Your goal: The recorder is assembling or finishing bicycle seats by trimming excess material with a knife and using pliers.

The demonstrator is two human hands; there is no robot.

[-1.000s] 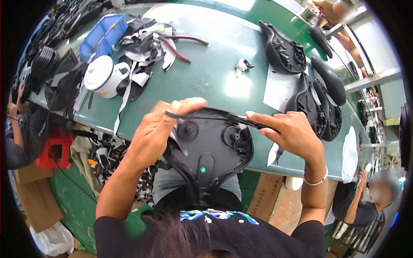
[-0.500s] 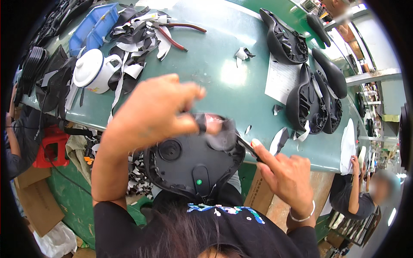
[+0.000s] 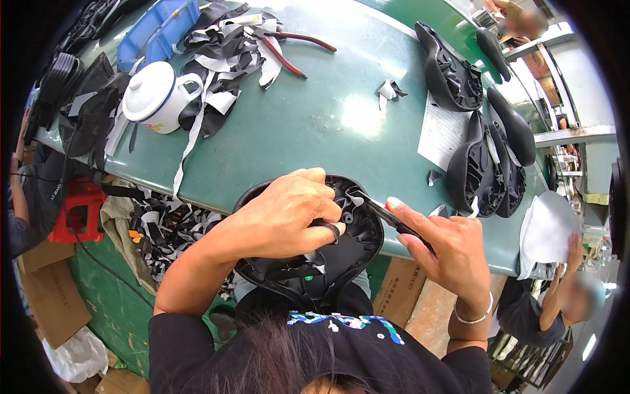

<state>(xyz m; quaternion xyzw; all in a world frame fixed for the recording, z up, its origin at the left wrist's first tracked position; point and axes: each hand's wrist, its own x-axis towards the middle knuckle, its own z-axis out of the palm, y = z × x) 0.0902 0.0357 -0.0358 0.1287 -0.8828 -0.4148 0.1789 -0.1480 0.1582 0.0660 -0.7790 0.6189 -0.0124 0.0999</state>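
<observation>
An upturned black bicycle saddle [image 3: 361,253] rests on my lap against the table edge, its hollow underside facing up. My left hand [image 3: 289,213] is closed above it, pinching a black strip of cover material [image 3: 336,230] between thumb and fingers. Inside the saddle lies a loose black-and-white scrap [image 3: 308,269]. My right hand [image 3: 453,253] grips a slim knife with a black handle [image 3: 410,230]. The blade points left, at the saddle's far right rim; whether its tip touches the rim I cannot tell.
Several black saddles [image 3: 472,164] lie at the right over a paper sheet [image 3: 436,134]. At the left stand a white lidded mug [image 3: 154,98], a blue bin [image 3: 157,33], scraps [image 3: 216,65] and a red-handled tool [image 3: 283,59]. Below are a red stool [image 3: 75,213] and cardboard boxes [image 3: 56,302]. Another person sits far right.
My left hand has come down and right, over the saddle. A scrap now lies inside the saddle. The right hand with the knife has shifted slightly right and lower.
</observation>
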